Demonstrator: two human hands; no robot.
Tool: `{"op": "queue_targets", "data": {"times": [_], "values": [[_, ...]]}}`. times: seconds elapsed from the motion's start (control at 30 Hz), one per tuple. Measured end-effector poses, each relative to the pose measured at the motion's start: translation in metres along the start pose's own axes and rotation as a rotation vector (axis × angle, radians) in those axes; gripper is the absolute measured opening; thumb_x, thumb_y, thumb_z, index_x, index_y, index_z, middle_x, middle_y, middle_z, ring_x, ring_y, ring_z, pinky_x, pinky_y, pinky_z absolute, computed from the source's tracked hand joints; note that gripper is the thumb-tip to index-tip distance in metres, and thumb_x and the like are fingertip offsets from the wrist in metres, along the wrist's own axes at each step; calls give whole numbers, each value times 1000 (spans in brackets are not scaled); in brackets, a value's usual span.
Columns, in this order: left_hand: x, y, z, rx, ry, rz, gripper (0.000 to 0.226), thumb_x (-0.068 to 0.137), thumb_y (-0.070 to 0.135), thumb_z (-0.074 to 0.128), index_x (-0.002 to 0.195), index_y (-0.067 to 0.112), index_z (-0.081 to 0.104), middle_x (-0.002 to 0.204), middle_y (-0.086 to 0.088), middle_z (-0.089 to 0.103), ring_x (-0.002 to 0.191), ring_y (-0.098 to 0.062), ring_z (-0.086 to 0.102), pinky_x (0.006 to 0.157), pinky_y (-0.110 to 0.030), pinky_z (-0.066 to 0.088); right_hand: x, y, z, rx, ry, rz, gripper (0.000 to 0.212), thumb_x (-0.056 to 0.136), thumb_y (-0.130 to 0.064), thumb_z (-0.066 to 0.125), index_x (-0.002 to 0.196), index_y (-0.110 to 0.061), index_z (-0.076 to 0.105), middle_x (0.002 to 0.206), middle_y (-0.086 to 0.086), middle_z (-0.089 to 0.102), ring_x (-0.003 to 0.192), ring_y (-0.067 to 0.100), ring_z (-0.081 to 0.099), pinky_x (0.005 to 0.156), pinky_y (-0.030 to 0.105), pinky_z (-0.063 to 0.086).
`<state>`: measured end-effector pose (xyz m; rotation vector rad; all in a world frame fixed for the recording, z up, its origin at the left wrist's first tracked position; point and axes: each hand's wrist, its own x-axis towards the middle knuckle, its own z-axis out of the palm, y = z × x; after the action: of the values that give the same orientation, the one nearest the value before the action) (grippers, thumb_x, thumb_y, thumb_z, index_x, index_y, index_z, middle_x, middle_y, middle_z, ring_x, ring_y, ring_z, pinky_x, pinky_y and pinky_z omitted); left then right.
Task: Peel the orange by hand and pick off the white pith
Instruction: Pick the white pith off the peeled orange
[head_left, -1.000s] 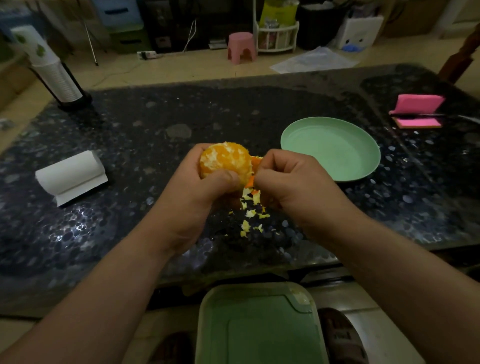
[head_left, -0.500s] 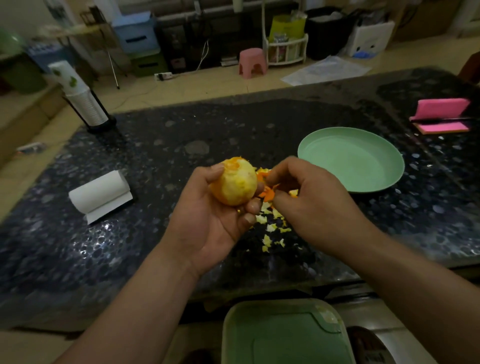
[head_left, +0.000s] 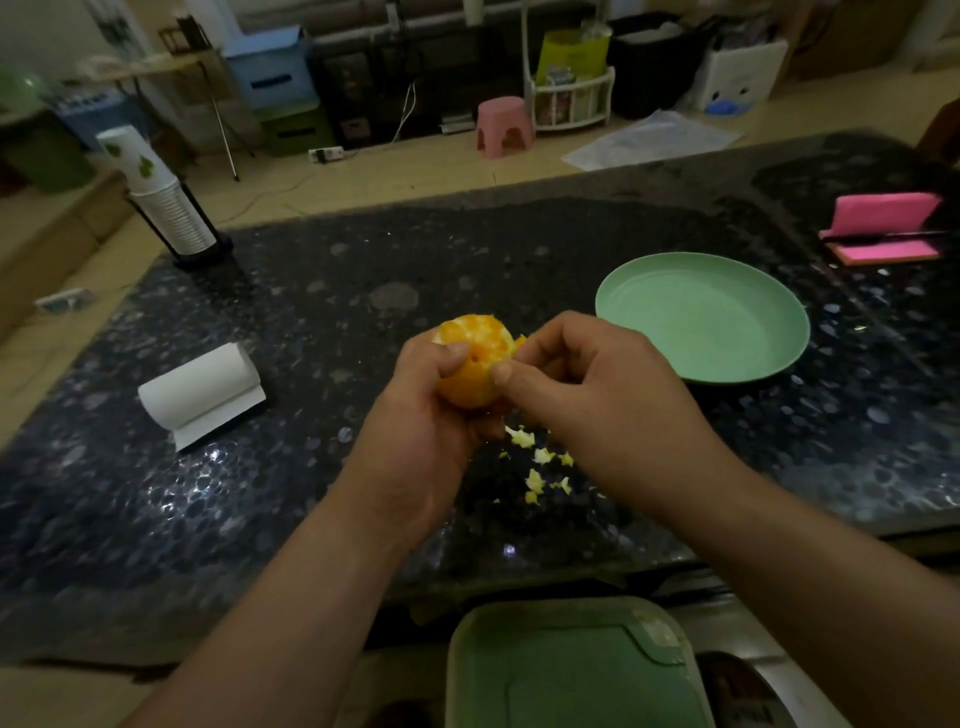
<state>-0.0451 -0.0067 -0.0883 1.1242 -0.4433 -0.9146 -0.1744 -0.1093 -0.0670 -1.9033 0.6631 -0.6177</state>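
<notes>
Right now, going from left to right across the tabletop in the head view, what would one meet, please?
Paper roll → orange → plate → pink pad.

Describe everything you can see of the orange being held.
The round, partly peeled orange shows bumpy flesh with pale pith patches on top; its lower half looks smoother. The left hand grips it from the left and below, thumb on its front. The right hand pinches at its right side. It is held above the dark speckled table.
</notes>
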Motion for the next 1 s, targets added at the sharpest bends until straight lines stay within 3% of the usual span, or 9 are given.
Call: {"op": "queue_targets", "data": {"times": [0.13, 0.3, 0.47, 0.63, 0.9, 1.0], "values": [[-2, -3, 4, 124, 34, 103, 41, 86, 30, 59, 126, 24, 57, 107, -4, 72, 91, -19, 70, 68, -33, 55, 0, -1, 0, 31, -14, 91, 16, 92, -38, 74, 84, -25, 70, 75, -1, 76, 64, 14, 71, 61, 38, 60], [-4, -5, 5, 372, 58, 249, 44, 88, 33, 61, 131, 34, 50, 116, -3, 67, 95, -18, 70, 76, -32, 58, -1, -2, 0, 105, -59, 165, 15, 93, -30, 71, 82, -20, 72, 75, 2, 76, 62, 13, 69, 61, 33, 60], [-9, -6, 5, 470, 27, 318, 45, 92, 32, 60, 134, 34, 46, 118, -5, 64, 97, -15, 68, 78, -29, 57, -2, 0, 1, 199, -66, 205, 17, 92, -26, 72, 83, -12, 71, 78, 7, 76, 68, 16, 70, 62, 34, 62], [-8, -7, 8, 407, 45, 268, 41, 90, 33, 60, 129, 35, 50, 113, 1, 66, 93, -12, 69, 75, -28, 56, -2, 0, 0, 267, -79, 203, 14, 91, -21, 71, 83, -10, 70, 78, 7, 76, 66, 15, 69, 62, 35, 60], [-3, -5, 10, 151, 48, 163, 40, 87, 27, 59, 126, 21, 56, 96, 2, 74, 83, -15, 70, 72, -31, 56, -3, 2, -3, 368, -137, 204, 14, 96, -7, 63, 84, -12, 68, 75, 5, 76, 70, 17, 68, 62, 35, 54], [-2, -5, 8, 176, 66, 171, 39, 88, 28, 60, 126, 24, 56, 105, -4, 72, 87, -19, 69, 74, -34, 55, -3, 2, -5, 376, -152, 210, 12, 98, -13, 65, 88, -10, 70, 82, 8, 79, 73, 18, 70, 64, 36, 56]]}}
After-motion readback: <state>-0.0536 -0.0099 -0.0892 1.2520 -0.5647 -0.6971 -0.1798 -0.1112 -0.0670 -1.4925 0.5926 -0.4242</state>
